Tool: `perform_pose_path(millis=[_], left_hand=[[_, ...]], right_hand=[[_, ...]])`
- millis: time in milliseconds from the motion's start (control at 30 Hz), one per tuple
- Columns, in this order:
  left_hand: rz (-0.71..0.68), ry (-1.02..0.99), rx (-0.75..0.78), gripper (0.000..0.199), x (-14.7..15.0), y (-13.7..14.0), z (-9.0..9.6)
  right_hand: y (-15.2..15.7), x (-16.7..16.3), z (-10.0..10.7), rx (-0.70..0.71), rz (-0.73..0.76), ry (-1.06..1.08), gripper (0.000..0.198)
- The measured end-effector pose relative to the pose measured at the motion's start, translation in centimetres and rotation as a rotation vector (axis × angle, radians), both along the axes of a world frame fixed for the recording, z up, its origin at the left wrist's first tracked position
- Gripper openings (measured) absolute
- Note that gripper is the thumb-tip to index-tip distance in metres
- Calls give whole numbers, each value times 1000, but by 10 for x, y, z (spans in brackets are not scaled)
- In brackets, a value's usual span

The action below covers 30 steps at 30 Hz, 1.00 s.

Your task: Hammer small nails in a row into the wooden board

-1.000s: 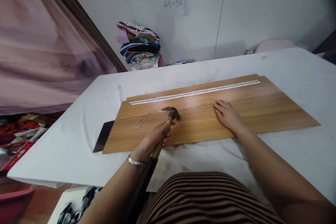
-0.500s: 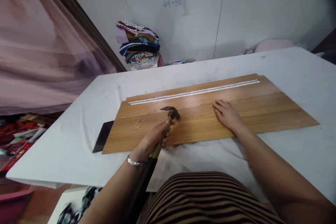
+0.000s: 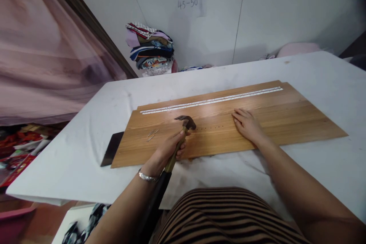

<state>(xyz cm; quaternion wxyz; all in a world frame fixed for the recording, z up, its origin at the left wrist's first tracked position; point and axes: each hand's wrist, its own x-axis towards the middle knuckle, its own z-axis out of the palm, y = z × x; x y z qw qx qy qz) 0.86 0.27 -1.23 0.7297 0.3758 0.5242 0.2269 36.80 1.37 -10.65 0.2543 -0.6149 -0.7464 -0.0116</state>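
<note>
A claw hammer with a brown head and a black grip is in my left hand, whose fingers wrap round the handle close to the head. The head is over the wooden board, at the left end of a row of small dark dots. My right hand lies flat on the board, to the right of that row, holding nothing. Several loose nails lie on the board's left part. Two white marked strips run along its far side.
The board rests on a table with a white cloth. A dark flat object sticks out beyond the board's left end. Folded clothes are stacked against the wall, and a pink curtain hangs at the left.
</note>
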Motion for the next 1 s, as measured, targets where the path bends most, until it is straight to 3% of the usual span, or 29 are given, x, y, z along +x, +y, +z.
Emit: perform_pose_path(millis=[1000], left_hand=[[11, 36, -23, 45, 4, -1, 10]], right_hand=[[0, 0, -1, 3, 1, 11, 41]])
